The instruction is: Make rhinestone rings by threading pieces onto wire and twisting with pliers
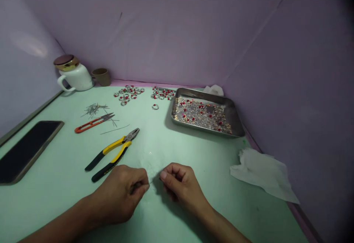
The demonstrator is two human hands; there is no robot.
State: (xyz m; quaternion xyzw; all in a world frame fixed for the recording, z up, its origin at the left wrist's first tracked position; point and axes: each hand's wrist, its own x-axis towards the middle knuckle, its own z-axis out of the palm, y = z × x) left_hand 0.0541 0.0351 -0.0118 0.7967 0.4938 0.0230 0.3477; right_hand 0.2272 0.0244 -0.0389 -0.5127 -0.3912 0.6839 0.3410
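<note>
Basically L hand (pixel 118 193) pinches a thin wire (pixel 153 181) just above the bench (pixel 193 162), R hand (pixel 181 186) curled narrow right beside it, can't tell if holding anything; best keep that pinch tight n steady.

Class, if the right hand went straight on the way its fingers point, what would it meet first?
Probably the left hand, facing the right hand across a small gap; depth is hard to judge.
</note>
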